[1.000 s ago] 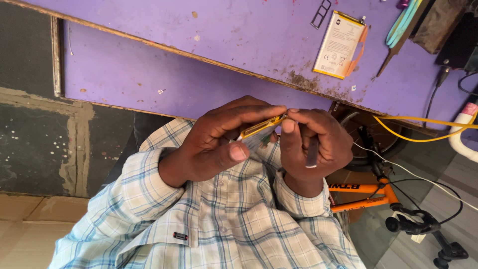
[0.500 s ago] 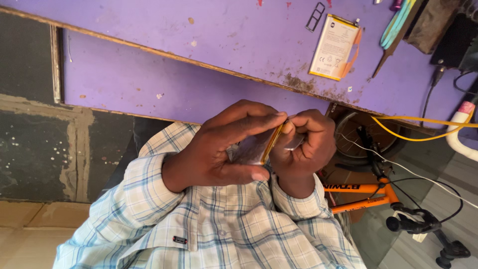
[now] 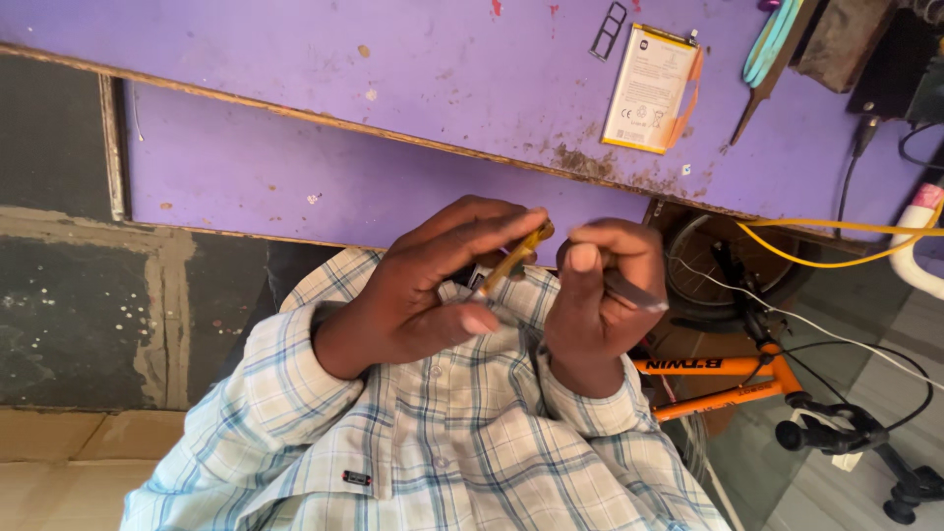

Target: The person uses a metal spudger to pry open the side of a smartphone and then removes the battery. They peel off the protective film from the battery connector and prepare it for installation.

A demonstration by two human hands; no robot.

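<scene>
My left hand grips a slim gold-edged phone, held edge-on above my lap in front of my checked shirt. My right hand is just to the right of it, with its fingertips close to the phone's top end. A thin dark metal tool lies across the right hand's fingers and sticks out to the right. The phone's face is hidden by my left fingers.
A purple table runs across the top. On it lie a white and yellow phone battery, a small black card tray and a teal-handled tool. An orange bicycle, a yellow cable and a white cable are at the right.
The phone has turned in my left hand and now stands more edge-on. My right hand has drawn slightly away to the right, and the metal tool shows more clearly.
</scene>
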